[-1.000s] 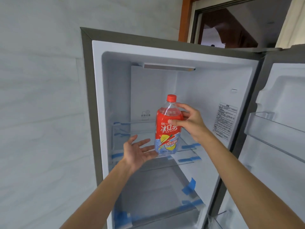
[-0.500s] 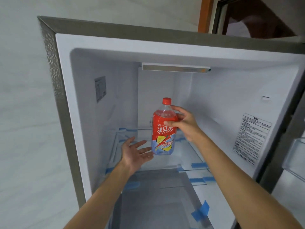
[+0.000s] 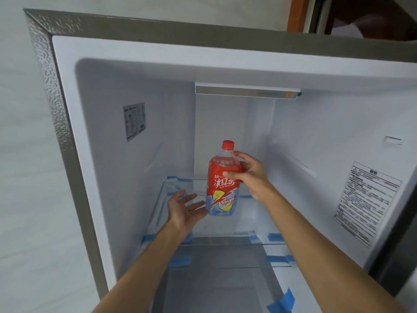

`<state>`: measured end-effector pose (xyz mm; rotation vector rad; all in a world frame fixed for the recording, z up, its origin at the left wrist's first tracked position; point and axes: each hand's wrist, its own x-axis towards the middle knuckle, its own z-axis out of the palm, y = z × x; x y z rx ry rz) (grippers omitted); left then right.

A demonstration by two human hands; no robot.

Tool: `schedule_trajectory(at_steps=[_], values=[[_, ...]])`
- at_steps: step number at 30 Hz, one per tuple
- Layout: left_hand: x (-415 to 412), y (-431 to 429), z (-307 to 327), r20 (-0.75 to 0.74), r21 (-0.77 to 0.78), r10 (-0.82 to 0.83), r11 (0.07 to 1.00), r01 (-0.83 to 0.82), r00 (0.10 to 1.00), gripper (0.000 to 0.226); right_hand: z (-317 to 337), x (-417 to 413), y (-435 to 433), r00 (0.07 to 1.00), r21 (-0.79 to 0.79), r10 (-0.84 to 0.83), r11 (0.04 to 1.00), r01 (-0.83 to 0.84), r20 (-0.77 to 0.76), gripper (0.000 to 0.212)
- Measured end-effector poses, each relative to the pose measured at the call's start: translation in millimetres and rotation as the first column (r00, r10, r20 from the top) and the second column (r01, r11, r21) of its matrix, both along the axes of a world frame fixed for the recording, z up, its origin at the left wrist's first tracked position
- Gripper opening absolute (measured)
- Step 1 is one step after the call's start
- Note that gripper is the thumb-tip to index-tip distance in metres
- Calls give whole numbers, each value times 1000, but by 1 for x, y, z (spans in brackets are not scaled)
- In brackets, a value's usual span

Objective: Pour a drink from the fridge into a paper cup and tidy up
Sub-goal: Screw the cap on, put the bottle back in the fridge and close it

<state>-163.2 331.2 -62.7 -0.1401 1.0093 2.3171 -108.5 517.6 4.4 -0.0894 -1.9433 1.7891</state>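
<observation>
Place: a home, likely the kitchen
Evidence: open fridge (image 3: pixel 225 64) against a pale wall (image 3: pixel 22 177), wooden door frame (image 3: pixel 295 12)

The glass shelf (image 3: pixel 247 224) in my fridge (image 3: pixel 327 143), just under both my hands.

It runs wall to wall below my left hand (image 3: pixel 185 208) and right hand (image 3: pixel 252 177). The ice tea bottle (image 3: pixel 222 193) gripped by my right hand stands upright over its middle, at my left fingertips; I can't tell whether its base touches the glass. Strips of blue tape (image 3: pixel 275 237) sit on the front edge, nearer me than either hand, and at the back corner beyond my left hand.
</observation>
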Motion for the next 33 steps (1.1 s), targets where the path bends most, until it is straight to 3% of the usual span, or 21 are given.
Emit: schedule_trajectory(at_steps=[18, 24, 26, 29, 31, 33], values=[[4, 1, -2, -99, -118, -27, 993, 15, 995, 46, -16, -11, 4, 1000, 42, 27, 999, -27, 10, 63], [10, -8, 3, -280, -360, -145, 932, 36, 949, 39, -24, -11, 1, 997, 159, -9, 987, -2, 72, 81], [15, -12, 7, -400, -484, -221, 875, -1, 889, 37, -25, -7, -4, 991, 248, -69, 968, 37, 119, 87], [21, -18, 8, -608, -635, -355, 754, -167, 710, 36, -28, 2, -13, 960, 440, -236, 886, 150, 148, 79], [25, -24, 8, -678, -713, -501, 625, -318, 538, 41, -33, 12, -16, 916, 624, -369, 755, 200, 154, 70], [32, -31, 11, -642, -757, -674, 485, -438, 364, 52, -42, 26, -18, 858, 773, -485, 606, 188, 172, 71]])
